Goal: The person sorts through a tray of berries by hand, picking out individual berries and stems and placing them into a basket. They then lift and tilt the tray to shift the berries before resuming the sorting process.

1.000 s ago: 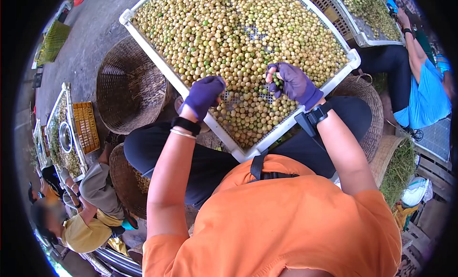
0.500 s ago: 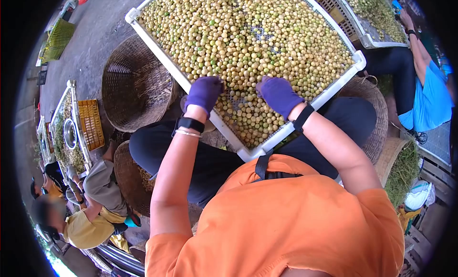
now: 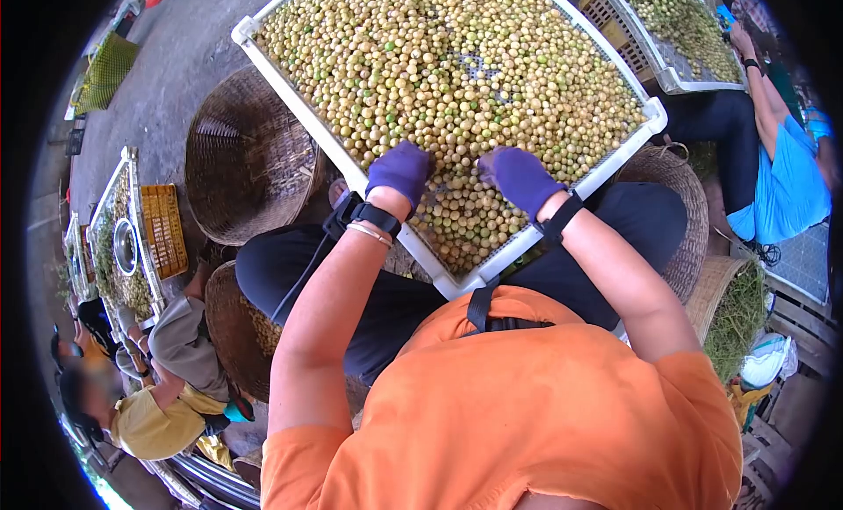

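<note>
Small round yellow-green fruits [image 3: 386, 79] cover a white-rimmed mesh tray [image 3: 299, 104] across my lap. My left hand [image 3: 401, 172], in a purple glove, is down among the fruits near the tray's left front edge. Its fingers curl inward, and what they hold, if anything, is hidden. My right hand [image 3: 520, 178], gloved the same way, touches the fruits a little to the right. Its fingers are also curled and mostly out of sight. Loose fruits lie between the two hands, and bits of bare mesh show farther up the tray.
A woven basket [image 3: 250, 159] stands left of the tray, with another basket [image 3: 230, 334] holding fruits below it. More baskets are at the right, one with green stems [image 3: 742, 321]. Co-workers sit at both sides by other trays [image 3: 672, 75] of fruit on yellow crates [image 3: 165, 231].
My left hand has moved right across the fruits, closer to my right hand. My right hand has shifted only slightly. The co-worker's hand at the right has moved a little.
</note>
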